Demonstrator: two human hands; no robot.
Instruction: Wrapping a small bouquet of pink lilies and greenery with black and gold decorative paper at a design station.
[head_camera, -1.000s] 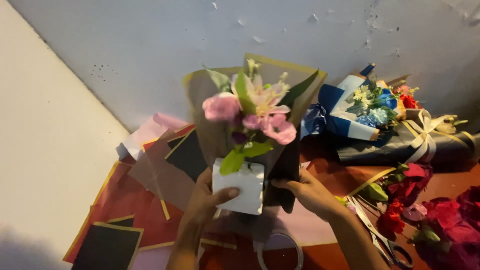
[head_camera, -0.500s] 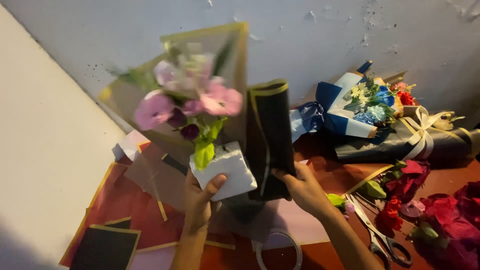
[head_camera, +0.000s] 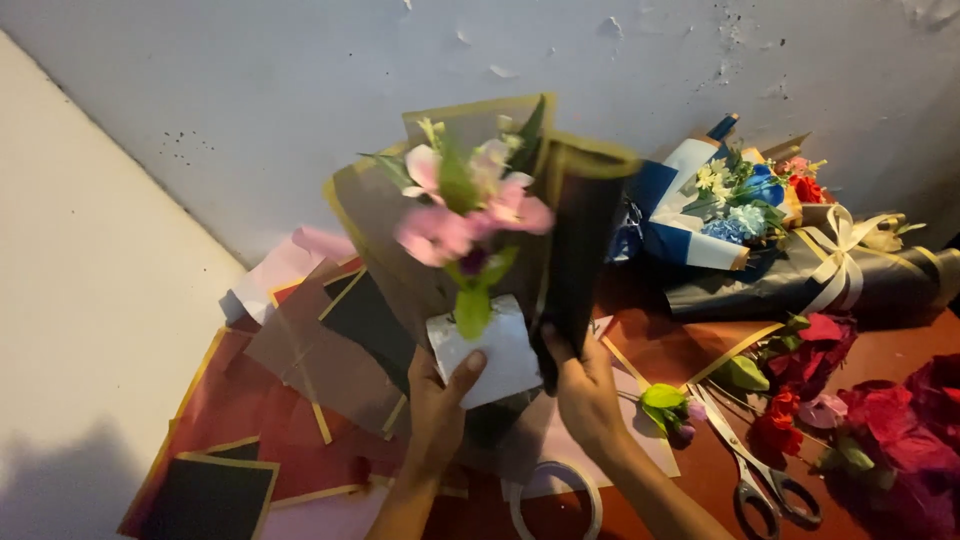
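Observation:
I hold a small bouquet of pink flowers (head_camera: 470, 205) upright above a table. Brown gold-edged wrapping paper (head_camera: 375, 240) stands behind the flowers. My left hand (head_camera: 440, 405) grips the bouquet's base, thumb on its white wrapped stem block (head_camera: 500, 350). My right hand (head_camera: 588, 390) pinches a black gold-edged sheet (head_camera: 580, 250) against the bouquet's right side.
Loose brown, black and red paper sheets (head_camera: 300, 360) lie at left. A finished blue-and-white bouquet (head_camera: 715, 205) and a black ribboned bouquet (head_camera: 840, 270) lie at back right. Scissors (head_camera: 755, 470), red flowers (head_camera: 880, 430), a loose bud (head_camera: 665, 405) and a tape roll (head_camera: 555, 500) lie near.
The bouquet tilted to the left, then came back upright. The black sheet in my right hand now sits closer against its right side.

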